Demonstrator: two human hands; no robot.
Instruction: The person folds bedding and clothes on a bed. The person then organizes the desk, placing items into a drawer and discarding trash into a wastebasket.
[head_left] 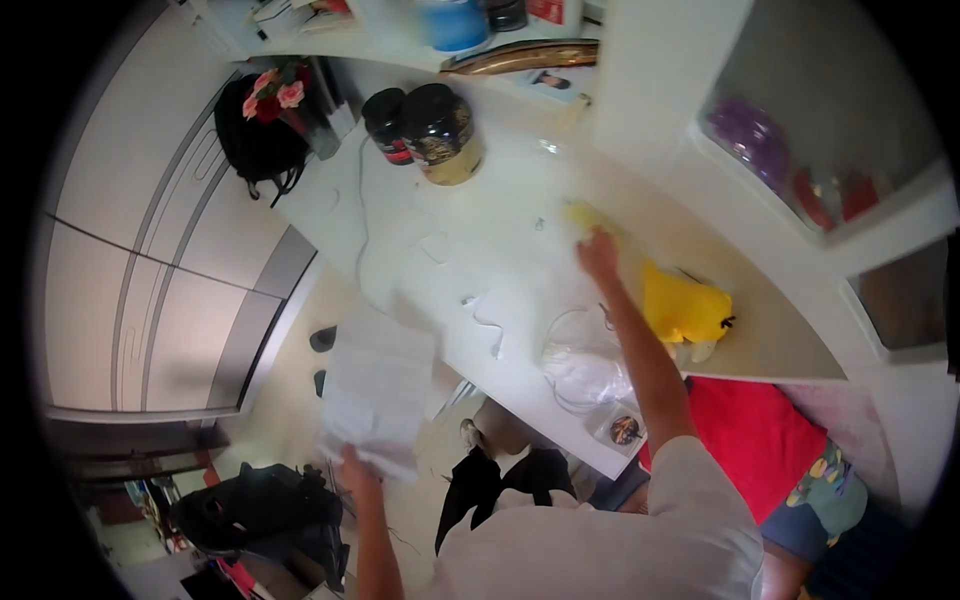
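The left hand (360,475) has its fingers closed on the near edge of a white sheet (378,390), which hangs over the floor just outside the desk's (400,210) front edge. The sheet's long axis points away from the person, its far end leaning slightly right. The right hand (598,252) reaches across to a blurred yellow item (582,212) near the back edge, lying aslant; whether the fingers grip it, I cannot tell. A broad stretch of desk separates a large jar (440,135) from a white cable (490,325) near the front edge. A clear bag (590,375) lies by the near corner.
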